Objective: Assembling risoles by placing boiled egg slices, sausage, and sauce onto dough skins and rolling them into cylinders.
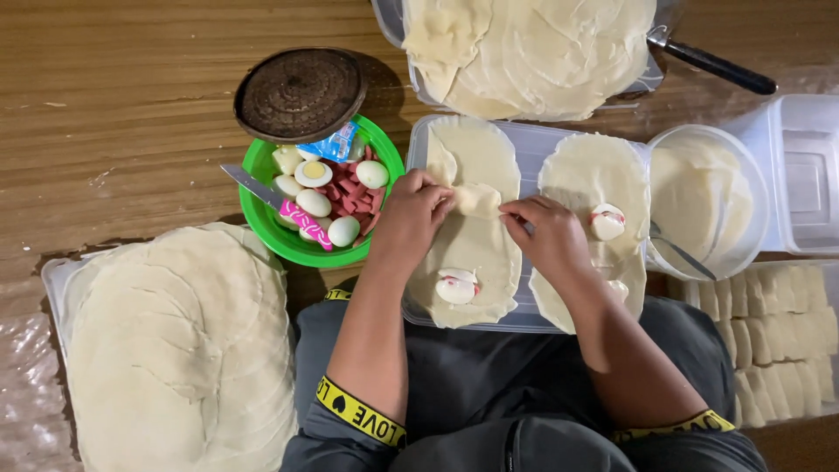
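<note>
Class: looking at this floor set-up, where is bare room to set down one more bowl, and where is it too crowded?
Bare wooden floor lies left of the brown lid and green bowl, above the wrapper stack. Crowded: the tray where the left hand and right hand fold a roll, and the right side, packed with the clear bowl and tubs.

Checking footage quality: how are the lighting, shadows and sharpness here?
Head view: warm, even light; soft shadow right of the brown lid; slight sheen on the clear tub; both hands and the folded wrapper fairly sharp; lower-left plastic corner soft.
</note>
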